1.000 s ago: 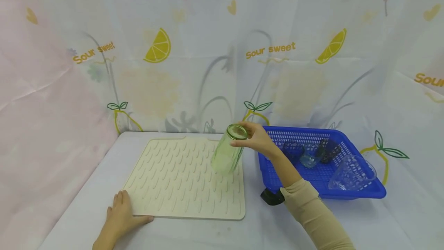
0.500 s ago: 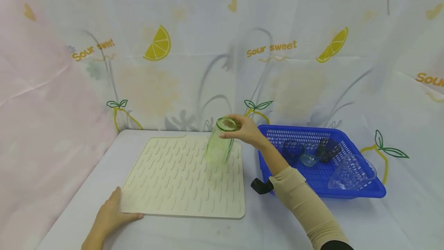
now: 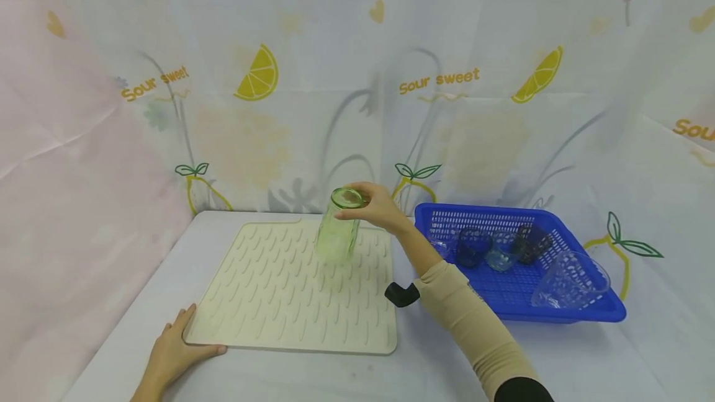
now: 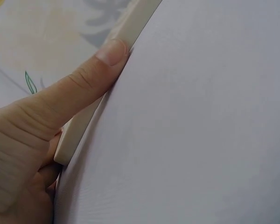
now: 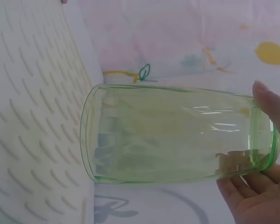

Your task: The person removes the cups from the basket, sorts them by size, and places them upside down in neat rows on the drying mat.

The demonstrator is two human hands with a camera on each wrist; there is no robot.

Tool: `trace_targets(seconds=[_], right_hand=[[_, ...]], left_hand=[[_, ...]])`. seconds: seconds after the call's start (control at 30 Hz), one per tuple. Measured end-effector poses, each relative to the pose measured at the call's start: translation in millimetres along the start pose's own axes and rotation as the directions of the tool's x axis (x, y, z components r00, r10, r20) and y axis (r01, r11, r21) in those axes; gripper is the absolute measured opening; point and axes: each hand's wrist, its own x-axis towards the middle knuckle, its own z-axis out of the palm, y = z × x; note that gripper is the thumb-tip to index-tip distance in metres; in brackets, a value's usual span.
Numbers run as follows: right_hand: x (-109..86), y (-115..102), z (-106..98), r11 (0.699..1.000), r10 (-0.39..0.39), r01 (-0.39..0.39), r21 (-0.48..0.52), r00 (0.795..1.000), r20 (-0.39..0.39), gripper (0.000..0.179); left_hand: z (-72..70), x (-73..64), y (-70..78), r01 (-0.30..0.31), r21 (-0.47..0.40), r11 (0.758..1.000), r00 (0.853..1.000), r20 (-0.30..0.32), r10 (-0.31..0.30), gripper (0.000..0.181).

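Note:
My right hand (image 3: 375,206) holds a tall, see-through green drinking glass (image 3: 339,231) by its base, thumb on one side and fingers on the other. The glass is upside down, its mouth toward the back right part of a cream ridged drying mat (image 3: 279,303). Whether the rim touches the mat I cannot tell. At the mat's near left corner rests my left hand (image 3: 173,349), fingers at the left edge. In the left wrist view, its straight thumb (image 4: 84,81) lies against the mat's side edge (image 4: 77,135).
A blue plastic basket (image 3: 508,312) stands right of the mat. In it are several glasses, among them a large clear glass (image 3: 570,281), a pale blue one (image 3: 499,258) and a dark one (image 3: 470,250). A printed curtain (image 3: 313,141) hangs behind the white-covered table.
My right hand has carried the green glass leftward over the mat, and it now leans less. The left hand has slid left to the mat's corner. The mat has stayed in place.

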Motion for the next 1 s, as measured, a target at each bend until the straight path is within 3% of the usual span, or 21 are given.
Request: trace_targets(seconds=[0.27,0.6,0.83,1.0], right_hand=[[19.3,1.7,21.6,1.0,-0.02,0.02,0.001,1.0,0.02,0.056],[49.2,9.0,58.8,0.998,0.012,-0.012,0.069,1.0,-0.004,0.054],[61.3,12.6,85.2,0.999,0.049,-0.048,0.026,0.999,-0.022,0.06],[70.6,10.3,99.1,0.999,0.023,-0.024,-0.028,0.999,-0.034,0.061]], left_hand=[[1.6,-1.2,-2.7,-0.033,-0.007,0.999,0.999,-0.021,0.033,0.112],[-0.2,2.7,-2.8,-0.013,0.035,0.999,1.0,-0.015,0.013,0.114],[-0.9,1.4,-1.0,-0.022,0.038,0.999,0.999,-0.023,0.023,0.112],[-0.4,0.2,-1.0,-0.01,0.035,0.999,1.0,-0.017,0.011,0.112]])
